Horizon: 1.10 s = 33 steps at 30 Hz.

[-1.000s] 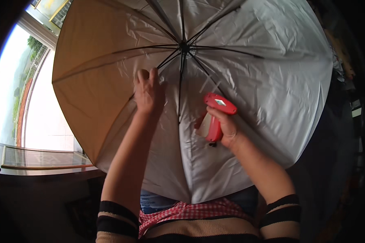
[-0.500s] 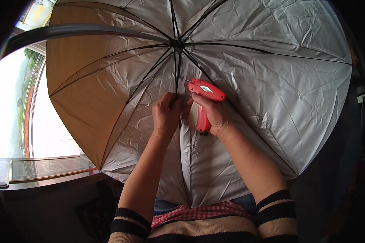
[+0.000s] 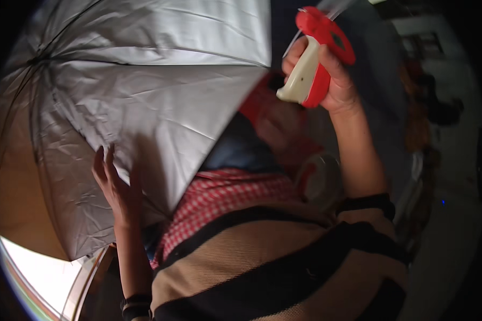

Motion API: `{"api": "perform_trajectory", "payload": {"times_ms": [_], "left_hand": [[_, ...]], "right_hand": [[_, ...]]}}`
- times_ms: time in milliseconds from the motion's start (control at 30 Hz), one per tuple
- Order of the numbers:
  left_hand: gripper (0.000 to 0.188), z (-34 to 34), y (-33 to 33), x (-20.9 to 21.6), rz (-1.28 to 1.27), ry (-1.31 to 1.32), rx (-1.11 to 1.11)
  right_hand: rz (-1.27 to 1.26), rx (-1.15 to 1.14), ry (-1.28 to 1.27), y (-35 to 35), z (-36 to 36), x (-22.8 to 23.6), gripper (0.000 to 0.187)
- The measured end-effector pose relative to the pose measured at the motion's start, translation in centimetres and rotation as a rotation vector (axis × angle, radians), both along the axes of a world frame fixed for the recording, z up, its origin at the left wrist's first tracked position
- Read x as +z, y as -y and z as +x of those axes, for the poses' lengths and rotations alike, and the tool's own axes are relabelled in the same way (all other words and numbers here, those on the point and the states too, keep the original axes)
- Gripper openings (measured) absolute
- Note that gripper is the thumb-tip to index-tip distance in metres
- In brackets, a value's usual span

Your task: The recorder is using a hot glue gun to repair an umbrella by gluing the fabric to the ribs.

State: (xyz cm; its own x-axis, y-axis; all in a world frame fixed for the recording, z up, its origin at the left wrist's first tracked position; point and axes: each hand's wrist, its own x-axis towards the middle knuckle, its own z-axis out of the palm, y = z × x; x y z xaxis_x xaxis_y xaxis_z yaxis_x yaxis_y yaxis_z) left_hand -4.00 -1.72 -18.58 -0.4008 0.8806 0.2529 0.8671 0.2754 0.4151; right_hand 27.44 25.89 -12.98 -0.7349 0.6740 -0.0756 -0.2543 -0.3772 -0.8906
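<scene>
My right hand [image 3: 340,88] grips a red tagging gun [image 3: 303,77] with a cream trigger, raised at the upper right, past the umbrella's edge. Thin pale strands show by its head, too blurred to make out well. The open umbrella [image 3: 166,107] fills the left side, its silver lining toward me and a brown part at the lower left. Against that lining rests my left hand [image 3: 119,195], fingers spread and holding nothing. The dark hub [image 3: 37,60] of the ribs lies at the upper left.
A red-and-white checked cloth [image 3: 225,187] covers my lap. Beyond it, low on the right, are blurred red things [image 3: 284,120] and a pale round container [image 3: 321,179]. Dark shapes stand along the floor at the far right.
My view has swung right, so the umbrella now sits farther left. The right hand has carried the tagging gun away from the ribs. My left hand has left the ribs and opened.
</scene>
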Motion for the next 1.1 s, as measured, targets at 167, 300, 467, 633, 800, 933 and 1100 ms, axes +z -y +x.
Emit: {"api": "perform_trajectory", "payload": {"times_ms": [167, 300, 467, 633, 800, 933, 1100], "left_hand": [[0.060, 6.5, 4.5, 0.6, -0.137, 0.044, -0.279], [0.061, 7.5, 7.1, 0.8, -0.101, 0.039, -0.203], [0.062, 7.7, 9.5, 1.2, -0.145, 0.031, -0.120], [0.050, 7.6, 9.5, 0.8, -0.066, -0.018, -0.190], [0.029, 6.1, 10.4, -0.2, -0.100, 0.017, -0.301], [0.016, 5.8, 10.0, -1.3, -0.101, 0.000, -0.308], [0.015, 4.9, 10.4, 0.4, -0.233, 0.138, -0.273]], "right_hand": [[-0.060, -0.546, 0.578, 6.7, 14.4, -7.1, 0.036], [-0.257, -0.433, 0.492, 11.7, 18.8, -15.7, 0.034], [-0.280, -0.297, 0.819, 10.2, 19.7, -22.8, 0.032], [-0.150, -0.506, 0.760, 10.0, 22.5, -24.2, 0.023], [0.108, -0.290, 1.066, 12.8, 27.0, -13.5, 0.015], [0.503, 0.686, 1.571, 19.6, 36.8, -18.4, 0.029], [0.142, -0.013, 1.784, 26.7, 27.0, -18.6, 0.044]]}}
